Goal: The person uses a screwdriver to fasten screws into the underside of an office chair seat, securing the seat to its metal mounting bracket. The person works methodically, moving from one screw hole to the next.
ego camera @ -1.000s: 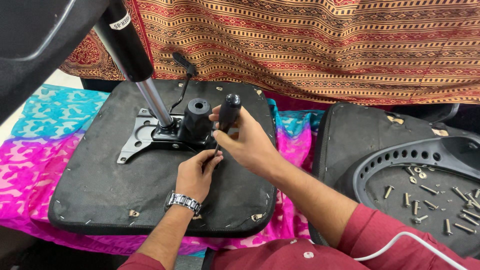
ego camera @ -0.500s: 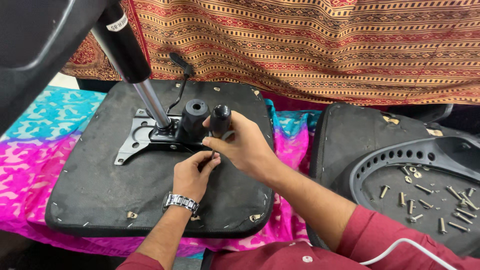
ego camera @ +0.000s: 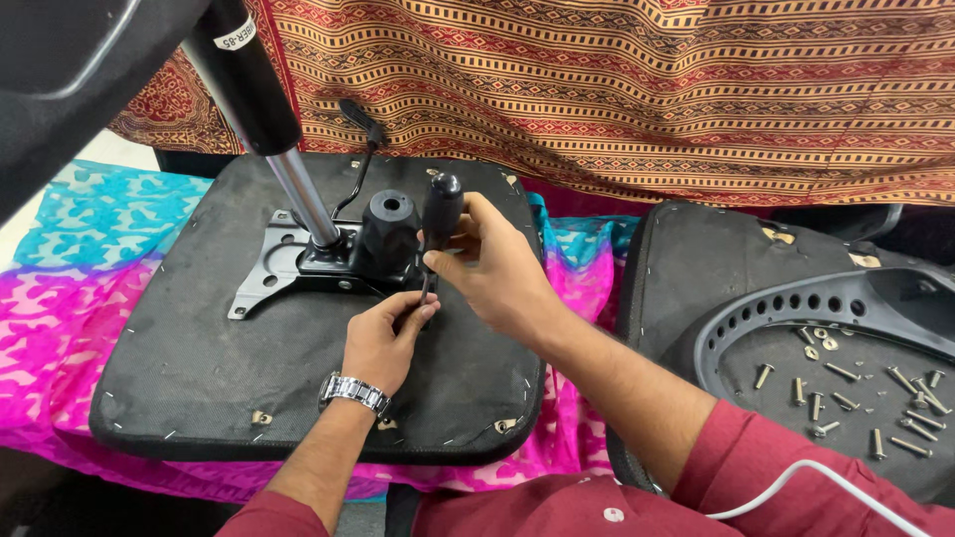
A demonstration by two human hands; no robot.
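Right hand [ego camera: 497,273] fist closed round black screwdriver handle [ego camera: 442,211], shaft upright, pointing down. Left hand [ego camera: 383,338] just below grip, fingertips [ego camera: 423,310] pinched at shaft tip; fastener hidden, cannot tell. Tip sits at near edge of black mechanism plate [ego camera: 298,267] on upturned seat base [ego camera: 179,368], beside gas cylinder [ego camera: 298,194]. Best: keep shaft plumb, press down while turning, left steadying only. Spare bolts [ego camera: 846,393] well right of grip.

Improvised furniture-assembly spot, likely home or small workshop. Table draped with bright pink-turquoise cloth [ego camera: 90,298]; patterned woven textile [ego camera: 637,89] hung behind. Office-chair parts spread about: upturned seat pan [ego camera: 179,378], gas-lift cylinder [ego camera: 269,129], plastic backrest frame [ego camera: 796,308], loose bolts [ego camera: 856,398].
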